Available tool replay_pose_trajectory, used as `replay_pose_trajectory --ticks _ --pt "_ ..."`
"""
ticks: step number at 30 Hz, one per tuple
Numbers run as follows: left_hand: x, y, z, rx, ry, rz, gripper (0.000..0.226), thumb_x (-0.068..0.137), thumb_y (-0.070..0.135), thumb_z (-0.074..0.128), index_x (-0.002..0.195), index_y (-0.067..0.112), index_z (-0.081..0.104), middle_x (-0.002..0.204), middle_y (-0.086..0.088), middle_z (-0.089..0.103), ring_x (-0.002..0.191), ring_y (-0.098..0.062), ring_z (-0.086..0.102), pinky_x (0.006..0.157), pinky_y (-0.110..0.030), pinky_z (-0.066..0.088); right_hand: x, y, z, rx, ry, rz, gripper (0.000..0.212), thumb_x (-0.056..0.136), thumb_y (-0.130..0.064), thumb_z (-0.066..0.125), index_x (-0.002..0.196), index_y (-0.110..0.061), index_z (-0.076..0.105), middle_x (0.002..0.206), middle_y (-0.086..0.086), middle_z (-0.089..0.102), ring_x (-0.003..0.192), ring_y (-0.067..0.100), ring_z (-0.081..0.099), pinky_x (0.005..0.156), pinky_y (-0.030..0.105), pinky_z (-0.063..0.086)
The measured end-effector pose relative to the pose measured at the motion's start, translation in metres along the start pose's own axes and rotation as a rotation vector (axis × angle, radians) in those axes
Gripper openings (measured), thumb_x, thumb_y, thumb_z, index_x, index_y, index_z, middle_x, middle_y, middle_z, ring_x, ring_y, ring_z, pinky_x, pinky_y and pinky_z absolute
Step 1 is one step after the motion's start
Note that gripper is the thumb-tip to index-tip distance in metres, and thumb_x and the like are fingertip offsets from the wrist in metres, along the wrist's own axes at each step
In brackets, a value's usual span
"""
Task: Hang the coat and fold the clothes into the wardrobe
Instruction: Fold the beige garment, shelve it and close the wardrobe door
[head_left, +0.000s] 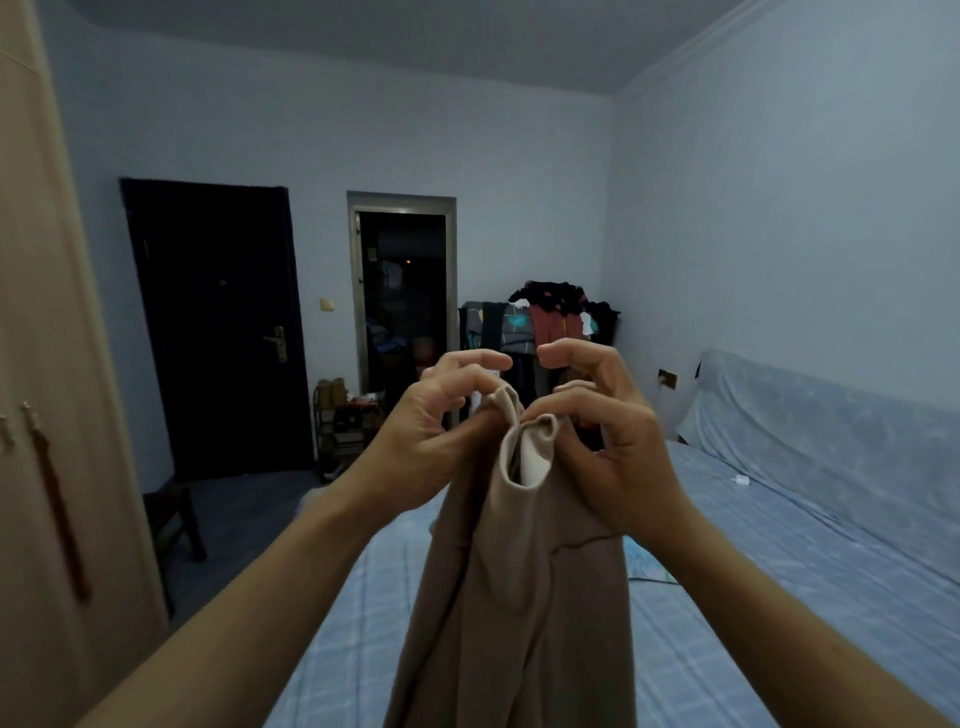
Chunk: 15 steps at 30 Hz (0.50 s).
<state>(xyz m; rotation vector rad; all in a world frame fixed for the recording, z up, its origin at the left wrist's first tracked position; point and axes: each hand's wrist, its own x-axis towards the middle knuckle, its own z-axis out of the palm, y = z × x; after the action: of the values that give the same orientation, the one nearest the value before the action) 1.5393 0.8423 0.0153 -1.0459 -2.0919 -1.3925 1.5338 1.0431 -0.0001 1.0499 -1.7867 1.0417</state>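
Observation:
A tan garment (524, 597) hangs in the air in front of me, above the bed. My left hand (436, 431) pinches its top edge on the left, fingers curled round the fabric. My right hand (602, 441) pinches the top edge on the right, close beside the left. A pale lining shows inside the opening between the two hands. The beige wardrobe (57, 415) stands at the left with its doors closed.
A bed with a light blue checked sheet (727, 597) fills the lower right. A rack piled with clothes (545, 317) stands at the far wall. A dark door (218, 332) and an open doorway (402, 301) are behind. A dark stool (171, 519) sits by the wardrobe.

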Motion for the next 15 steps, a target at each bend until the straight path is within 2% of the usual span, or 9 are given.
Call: replay_pose_trajectory --ticks 2,4,6,8,10,12,15 --pt "-0.001 -0.002 0.003 -0.079 -0.001 -0.031 0.017 0.092 0.032 0.062 0.096 0.018 0.071 0.131 0.011 0.056 0.126 -0.017 0.054 0.106 -0.059 0.041 0.0 -0.003 0.002 0.013 0.021 0.004 0.012 0.088 -0.015 0.063 0.091 -0.011 0.074 0.129 0.008 0.05 0.114 0.022 0.057 0.092 0.027 0.046" --pt "-0.004 -0.002 0.004 -0.134 -0.003 -0.044 0.015 0.093 0.024 0.063 0.096 0.012 0.071 0.13 0.008 0.058 0.123 -0.014 0.057 0.104 -0.048 0.047 -0.001 -0.005 0.002 0.026 0.027 -0.001 0.011 0.087 -0.016 0.063 0.09 -0.012 0.073 0.127 0.008 0.051 0.121 0.022 0.054 0.092 0.029 0.047" --pt "-0.007 -0.001 0.006 -0.191 -0.013 -0.066 0.014 0.093 0.019 0.063 0.096 0.006 0.07 0.129 0.003 0.059 0.116 -0.01 0.061 0.094 -0.032 0.054 -0.004 -0.005 0.003 0.037 0.016 -0.003 0.007 0.087 -0.013 0.066 0.09 -0.012 0.072 0.126 0.007 0.052 0.123 0.025 0.052 0.094 0.039 0.049" --pt "-0.009 0.0 0.008 -0.241 -0.015 -0.113 0.017 0.087 0.017 0.065 0.099 0.005 0.07 0.128 0.003 0.061 0.109 -0.012 0.066 0.088 -0.026 0.055 -0.005 -0.005 0.005 0.06 -0.003 0.002 0.006 0.087 -0.009 0.067 0.092 -0.012 0.069 0.126 0.007 0.054 0.123 0.028 0.053 0.095 0.047 0.05" --pt "-0.01 -0.003 0.008 -0.243 -0.017 -0.159 0.025 0.085 0.02 0.072 0.108 0.009 0.069 0.13 0.008 0.061 0.113 -0.02 0.064 0.095 -0.038 0.055 -0.005 -0.007 0.004 0.124 -0.043 0.009 0.008 0.088 -0.008 0.065 0.097 -0.01 0.065 0.125 0.009 0.058 0.121 0.028 0.057 0.094 0.052 0.05" --pt "-0.011 -0.007 0.006 -0.204 -0.018 -0.204 0.039 0.081 0.032 0.08 0.114 0.019 0.065 0.134 0.015 0.059 0.124 -0.02 0.058 0.104 -0.05 0.049 -0.006 -0.01 0.002 0.18 -0.102 0.037 0.018 0.089 -0.004 0.063 0.107 -0.006 0.06 0.123 0.008 0.063 0.117 0.026 0.061 0.092 0.051 0.051" --pt "-0.013 -0.011 0.004 -0.153 0.006 -0.25 0.051 0.067 0.051 0.082 0.11 0.034 0.061 0.129 0.021 0.06 0.127 -0.016 0.055 0.106 -0.054 0.045 -0.009 -0.013 0.0 0.21 -0.194 0.096 0.037 0.091 0.001 0.063 0.126 -0.008 0.055 0.114 0.003 0.07 0.111 0.021 0.066 0.095 0.047 0.052"
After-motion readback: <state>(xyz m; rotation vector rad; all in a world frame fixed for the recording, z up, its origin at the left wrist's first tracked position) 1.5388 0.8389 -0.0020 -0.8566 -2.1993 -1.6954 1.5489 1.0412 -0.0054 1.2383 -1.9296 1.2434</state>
